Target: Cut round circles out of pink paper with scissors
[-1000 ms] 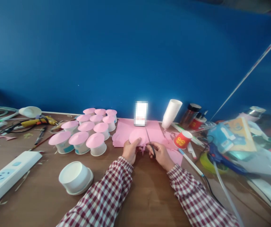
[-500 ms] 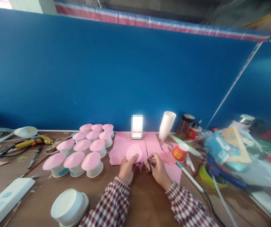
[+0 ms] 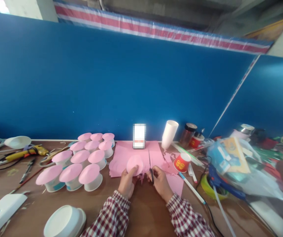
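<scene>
Between the thumb and fingers of my left hand is a pink paper disc, with a jagged strip of paper hanging at its right edge. My right hand is closed round the dark handles of a pair of scissors. Their blades point away from me, just right of the disc. Beneath and beyond both hands lie pink paper sheets. To the left stand several white paper cups in rows, each topped by a shallow pink paper cone.
A red paper cup, a white cup stack and a marker are on the right. Farther right sit a blue glue gun and plastic bags. A power strip and white bowls occupy the near left.
The view has shifted, so the tabletop things appear a little lower and farther left. Both hands keep hold of the paper disc and the scissors.
</scene>
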`<state>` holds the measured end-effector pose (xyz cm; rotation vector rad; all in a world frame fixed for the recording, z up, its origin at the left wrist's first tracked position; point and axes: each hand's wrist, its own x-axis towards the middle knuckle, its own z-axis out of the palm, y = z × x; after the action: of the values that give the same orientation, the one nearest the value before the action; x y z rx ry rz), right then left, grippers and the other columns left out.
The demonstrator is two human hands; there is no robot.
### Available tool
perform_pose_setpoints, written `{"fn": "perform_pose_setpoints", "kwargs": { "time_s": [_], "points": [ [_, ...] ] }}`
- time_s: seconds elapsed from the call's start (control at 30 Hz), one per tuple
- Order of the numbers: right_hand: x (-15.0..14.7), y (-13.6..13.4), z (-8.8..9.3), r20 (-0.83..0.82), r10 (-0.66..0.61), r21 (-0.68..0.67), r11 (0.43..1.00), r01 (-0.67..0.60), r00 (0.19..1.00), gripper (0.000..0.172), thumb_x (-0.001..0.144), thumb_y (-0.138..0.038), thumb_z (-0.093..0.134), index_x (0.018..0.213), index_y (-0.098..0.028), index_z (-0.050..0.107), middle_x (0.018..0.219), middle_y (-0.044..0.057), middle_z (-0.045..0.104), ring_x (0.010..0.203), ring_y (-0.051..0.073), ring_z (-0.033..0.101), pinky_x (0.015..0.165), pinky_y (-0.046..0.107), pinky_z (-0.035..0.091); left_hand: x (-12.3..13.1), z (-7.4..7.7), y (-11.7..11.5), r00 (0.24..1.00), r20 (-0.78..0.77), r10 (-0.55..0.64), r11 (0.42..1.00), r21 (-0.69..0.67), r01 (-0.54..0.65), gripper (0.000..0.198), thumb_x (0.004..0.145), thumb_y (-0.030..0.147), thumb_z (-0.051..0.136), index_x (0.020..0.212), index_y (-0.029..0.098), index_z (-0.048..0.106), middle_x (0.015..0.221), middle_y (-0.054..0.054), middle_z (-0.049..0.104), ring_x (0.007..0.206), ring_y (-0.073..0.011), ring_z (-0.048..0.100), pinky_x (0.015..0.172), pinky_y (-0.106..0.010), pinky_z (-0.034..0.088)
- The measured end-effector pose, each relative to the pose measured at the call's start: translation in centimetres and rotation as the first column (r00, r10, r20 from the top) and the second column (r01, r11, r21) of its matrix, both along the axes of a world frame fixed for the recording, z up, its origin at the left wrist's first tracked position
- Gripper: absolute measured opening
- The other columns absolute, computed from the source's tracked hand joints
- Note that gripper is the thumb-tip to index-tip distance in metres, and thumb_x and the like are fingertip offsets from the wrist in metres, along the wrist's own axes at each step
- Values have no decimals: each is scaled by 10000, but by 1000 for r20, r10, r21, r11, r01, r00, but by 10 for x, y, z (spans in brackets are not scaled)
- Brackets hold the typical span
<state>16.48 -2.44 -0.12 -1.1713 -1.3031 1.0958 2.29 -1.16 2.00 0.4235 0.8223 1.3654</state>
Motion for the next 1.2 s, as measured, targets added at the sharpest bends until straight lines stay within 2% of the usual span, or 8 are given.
{"fn": "perform_pose_setpoints", "kwargs": {
  "time_s": [0.17,0.3,0.47,0.6,0.73,1.07,1.2],
  "points": [
    [-2,0,2,-36,-29,-36,999,27,999,394,725,-504,665,659,-203,419,558,-41,500,515,122,501,467,225,366,0,2,0,1000,-11,-2,1000,-6,2,307,580,227,790,823,105,646,731,-48,646,584,-115,575,469,-199,448],
    [-3,1,5,-61,-36,-60,998,33,997,406,705,-527,668,667,-210,419,548,-43,493,504,127,499,420,213,328,1,-2,1,1000,-23,-11,1000,11,12,318,571,245,791,821,107,651,758,-62,665,613,-136,599,514,-224,471],
    [-2,1,5,-44,-15,-50,999,13,999,401,724,-524,653,671,-208,414,571,-36,509,526,129,509,450,222,363,2,-5,1,999,-33,-22,999,29,23,374,554,235,801,872,106,651,791,-75,676,652,-157,617,542,-246,491],
    [-1,1,3,-30,5,-50,999,-6,1000,374,759,-496,636,679,-204,417,583,-35,514,535,125,508,484,229,376,2,-4,1,999,-25,-20,998,51,21,402,582,227,790,936,111,638,732,-41,656,560,-115,572,484,-220,460],
    [-1,1,0,-49,29,-47,998,-32,998,371,766,-490,634,679,-207,411,568,-43,499,516,119,484,483,229,372,1,-3,1,999,-16,-28,999,44,29,415,579,256,793,934,107,638,766,-68,667,613,-141,601,507,-226,464],
    [-1,2,0,-70,58,-48,997,-62,996,381,759,-491,641,668,-207,404,569,-46,492,502,110,469,474,226,365,2,-3,0,999,-12,-43,996,83,44,328,589,281,778,825,108,631,716,-50,650,540,-110,564,505,-227,454],
    [0,1,1,-45,43,-36,998,-45,998,377,757,-496,638,672,-204,416,563,-41,502,502,112,470,442,214,337,0,0,-2,999,-20,-32,997,72,33,322,579,283,787,796,123,611,666,-6,619,535,-95,555,484,-201,449]
  ]
}}
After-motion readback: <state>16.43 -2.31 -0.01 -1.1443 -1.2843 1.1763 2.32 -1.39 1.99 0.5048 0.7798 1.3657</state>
